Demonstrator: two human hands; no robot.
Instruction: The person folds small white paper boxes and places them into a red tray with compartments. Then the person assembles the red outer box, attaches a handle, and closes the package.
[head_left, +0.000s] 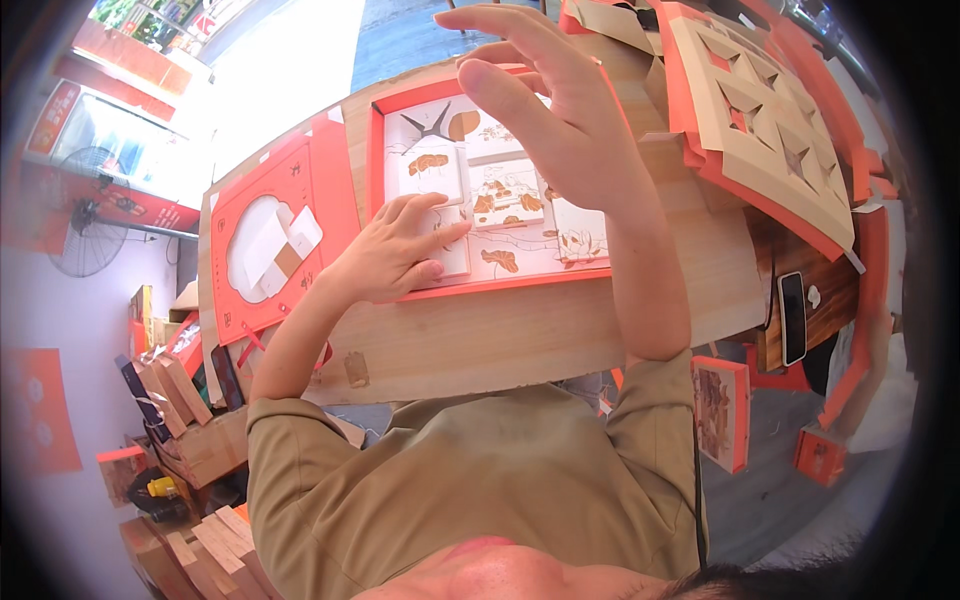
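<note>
A red-rimmed gift box (377,150) lies on the table, its white inside printed with brown and gold drawings. Several flat white boxes sit in it, among them a white box (432,172) with a brown motif and a middle white box (505,195). My left hand (385,250) rests over the gift box's near left corner. Its fingers are spread across a small white box (456,258), partly covering it. Raised above the right side of the gift box, my right hand (560,120) has its fingers apart and curved, with nothing in them.
To the left lies a red lid (335,190) with white paper pieces (285,250) on it. At the right are a beige tray with folded cut-outs (770,130) and a phone (792,318). A fan (88,212) and wooden pieces (175,390) stand left of the table (430,350).
</note>
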